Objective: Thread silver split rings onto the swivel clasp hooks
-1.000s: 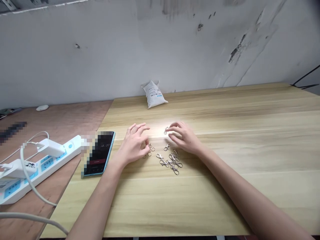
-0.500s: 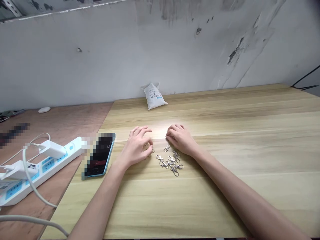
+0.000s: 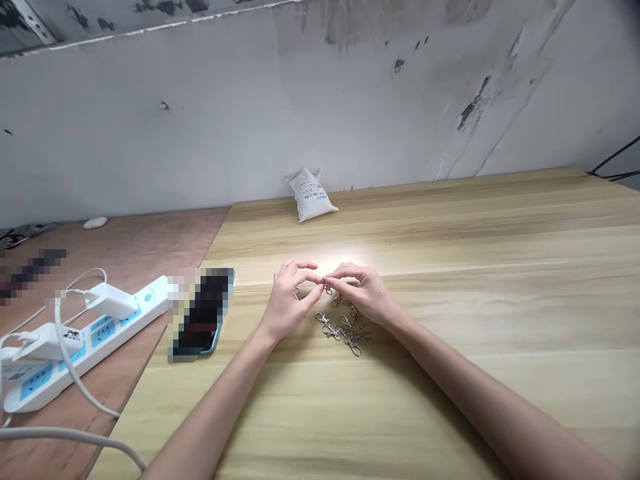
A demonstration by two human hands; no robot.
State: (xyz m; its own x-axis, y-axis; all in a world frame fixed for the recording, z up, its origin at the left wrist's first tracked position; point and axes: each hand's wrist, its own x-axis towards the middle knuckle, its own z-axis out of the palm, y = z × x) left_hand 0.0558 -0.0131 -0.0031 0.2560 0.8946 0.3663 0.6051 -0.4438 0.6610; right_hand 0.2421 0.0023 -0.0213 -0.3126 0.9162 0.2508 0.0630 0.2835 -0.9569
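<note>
My left hand (image 3: 290, 300) and my right hand (image 3: 360, 290) meet fingertip to fingertip just above the light wooden table (image 3: 450, 347). Both pinch a small silver clasp (image 3: 327, 287) between them. Below the fingers lies a loose pile of several silver lobster clasps (image 3: 345, 328). A couple of small rings (image 3: 299, 291) sit under my left fingers, mostly hidden.
A phone (image 3: 203, 315) lies flat to the left of my left hand. Further left a white power strip (image 3: 85, 337) with plugged chargers and cables rests on a reddish board. A small white bag (image 3: 311, 194) stands by the wall.
Both hands lifted from the table and came together; my right hand picked up a clasp and my left fingers now pinch it too.
</note>
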